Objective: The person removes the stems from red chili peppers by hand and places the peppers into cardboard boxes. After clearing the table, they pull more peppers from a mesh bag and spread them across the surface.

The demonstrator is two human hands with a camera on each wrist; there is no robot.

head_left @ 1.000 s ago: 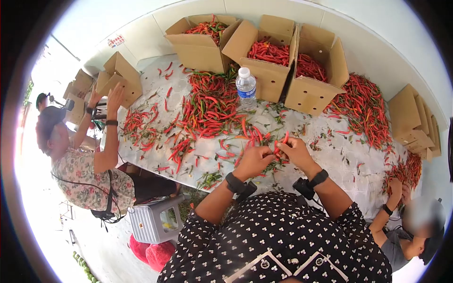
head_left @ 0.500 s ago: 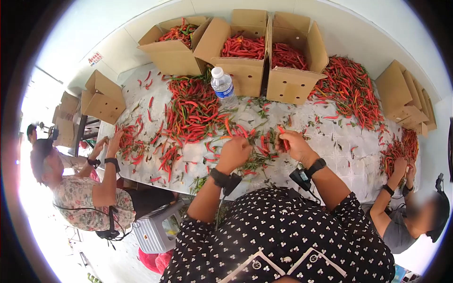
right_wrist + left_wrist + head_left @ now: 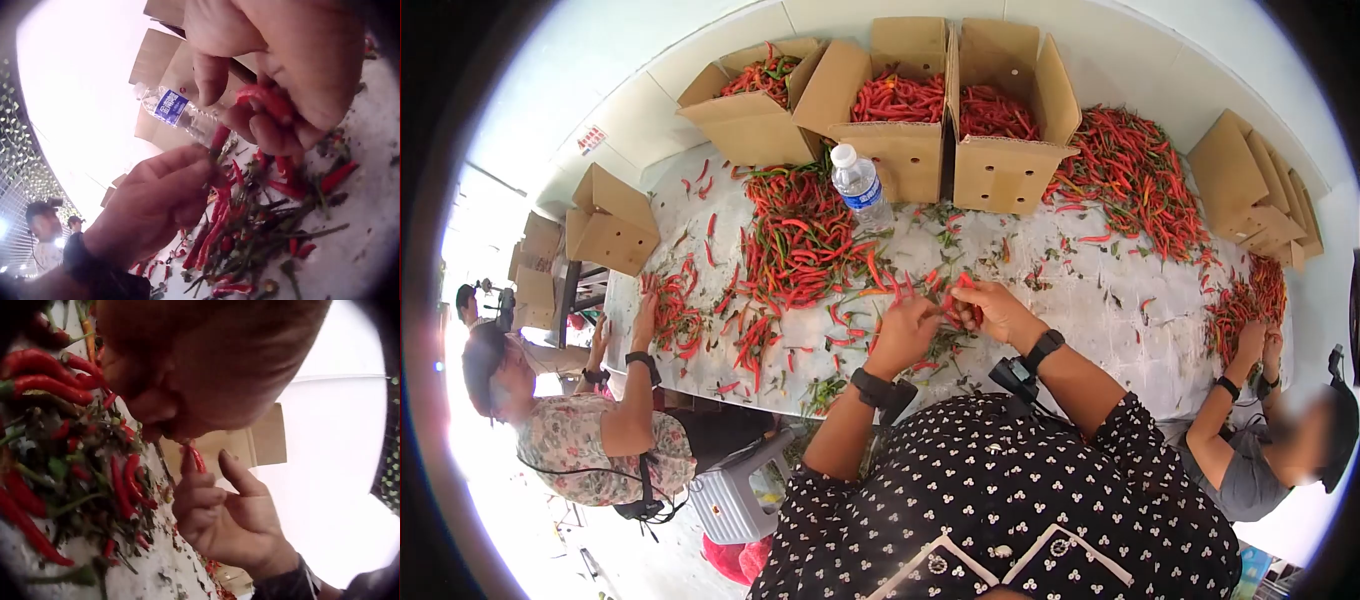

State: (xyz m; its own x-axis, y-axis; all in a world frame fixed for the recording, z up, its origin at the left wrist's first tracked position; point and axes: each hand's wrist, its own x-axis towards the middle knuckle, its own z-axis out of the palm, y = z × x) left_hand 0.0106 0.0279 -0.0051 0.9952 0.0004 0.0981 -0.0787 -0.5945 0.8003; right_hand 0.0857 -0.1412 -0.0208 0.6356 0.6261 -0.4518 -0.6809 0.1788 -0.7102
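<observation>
My left hand (image 3: 905,330) is over the loose chilies at the table's middle. In the right wrist view its thumb and fingertips pinch a red chili pepper (image 3: 220,136) near the dark stem end. Just to the right, my right hand (image 3: 997,308) holds another red chili (image 3: 265,100) in its curled fingers, thumb apart from it. A red tip (image 3: 198,460) shows above those fingers in the left wrist view. Below both hands lie red chilies (image 3: 215,234) mixed with green stems (image 3: 315,232) and leaf scraps. The left fingertips are partly hidden in the left wrist view.
Behind the hands stand a water bottle (image 3: 858,185) and cardboard boxes (image 3: 1005,178) filled with chilies. Chili heaps lie left (image 3: 795,235) and right (image 3: 1125,175) on the pale table (image 3: 1080,345). One person (image 3: 600,400) works at the left, another (image 3: 1245,440) at the right.
My hands were together at one chili, then moved apart, and are now closer again, each with a chili. The head view has turned right. The person at left has lowered their hands to the table.
</observation>
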